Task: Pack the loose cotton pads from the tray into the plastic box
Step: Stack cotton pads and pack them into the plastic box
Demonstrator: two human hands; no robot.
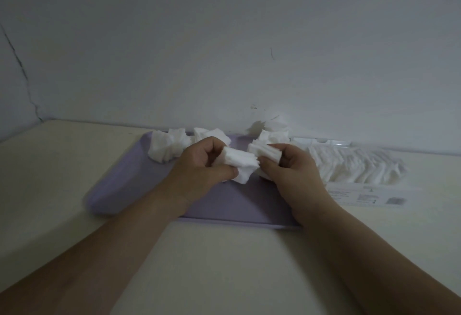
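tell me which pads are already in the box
The long row at far right, inside the plastic box; the rest are on the tray or held.

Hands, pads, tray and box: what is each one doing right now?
Left hand: grips a cotton pad bunch.
Right hand: pinches a cotton pad stack.
Tray: flat on the table.
Loose cotton pads: heaped along the tray's far edge.
Plastic box: open, holding a row of pads.

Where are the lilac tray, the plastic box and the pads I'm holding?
lilac tray [122, 180], head view, bare left part.
plastic box [361, 193], head view, labelled near wall.
held cotton pads [240, 162], head view, middle of bunch.
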